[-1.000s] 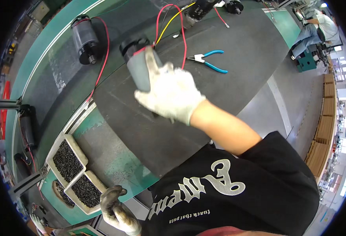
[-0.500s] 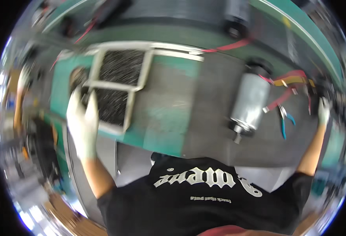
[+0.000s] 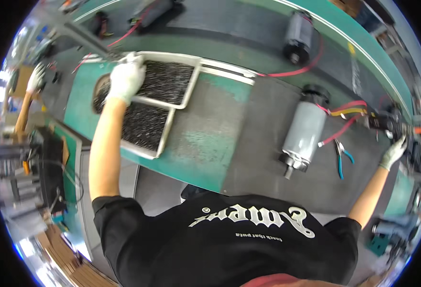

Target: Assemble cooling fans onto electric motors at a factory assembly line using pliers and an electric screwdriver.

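Observation:
My left hand point(image 3: 127, 79), in a white glove, is over the far left corner of a white tray point(image 3: 191, 88) filled with small black pieces. Its fingers look curled, and what lies under them is hidden. A second white tray point(image 3: 163, 136) of similar black pieces sits on the near side. Far to the right, my gloved right hand point(image 3: 394, 152) has its fingers stretched out beside a black connector-like part point(image 3: 381, 123). Red and yellow wires point(image 3: 349, 110) run from that part to a silver cylindrical motor point(image 3: 306, 126) lying on the dark mat.
Blue-handled pliers point(image 3: 340, 160) lie right of the motor. Beyond the bench, another motor point(image 3: 298, 38) and a dark cylinder point(image 3: 158, 12) rest on a dark belt-like strip. An oval opening point(image 3: 100, 93) adjoins the trays. Another person's gloved hand point(image 3: 36, 79) is at far left.
My left hand has moved up and right, from the oval opening to the far tray's corner, and its fingers have curled. My right hand has shifted slightly down. The whole view has shifted.

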### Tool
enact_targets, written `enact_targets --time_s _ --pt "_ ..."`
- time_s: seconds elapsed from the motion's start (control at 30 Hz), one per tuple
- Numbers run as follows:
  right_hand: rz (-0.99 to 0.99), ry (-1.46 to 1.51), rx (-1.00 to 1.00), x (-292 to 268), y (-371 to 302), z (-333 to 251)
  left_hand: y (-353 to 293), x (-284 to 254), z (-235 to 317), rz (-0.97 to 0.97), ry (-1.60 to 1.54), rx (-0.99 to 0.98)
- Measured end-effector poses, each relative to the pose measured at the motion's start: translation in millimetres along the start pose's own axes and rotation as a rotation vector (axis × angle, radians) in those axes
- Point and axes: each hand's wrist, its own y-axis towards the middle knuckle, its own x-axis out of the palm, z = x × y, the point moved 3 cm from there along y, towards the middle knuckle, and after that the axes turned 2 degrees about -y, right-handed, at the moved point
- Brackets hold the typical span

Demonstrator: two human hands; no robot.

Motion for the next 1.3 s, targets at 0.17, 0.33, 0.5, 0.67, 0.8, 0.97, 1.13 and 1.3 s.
enact_targets --time_s 0.17,0.33,0.5,0.67,0.8,0.97,1.13,1.3 --pt "-0.581 0.498 0.136 21.1 -113.0 -87.5 16.3 34.3 -12.7 0.045 -0.099 0.160" --pt "-0.694 0.033 0.075 85.4 -108.9 -122.4 25.6 25.1 8.7 -0.125 -0.067 0.112" --pt "-0.673 -0.225 -0.126 99.4 -109.5 -154.4 21.4 48.3 -1.5 -0.002 -0.013 0.166" --pt "-0.344 -0.055 -0.114 17.2 -144.1 -212.9 26.0 40.9 8.7 0.037 -0.031 0.227" --pt "-0.383 0.470 -0.032 20.7 -198.1 -252.9 16.5 35.1 1.9 0.071 0.006 0.180" --pt "-0.808 1.122 0.046 34.8 -245.2 -248.5 14.1 41.0 -6.6 0.030 0.005 0.177" --pt "-0.527 0.699 0.237 66.8 -297.9 -245.7 29.7 44.3 6.2 0.050 -0.031 0.170" --pt "-0.520 0.704 0.250 81.6 -312.8 -246.3 22.4 37.2 12.1 0.091 -0.015 0.120"
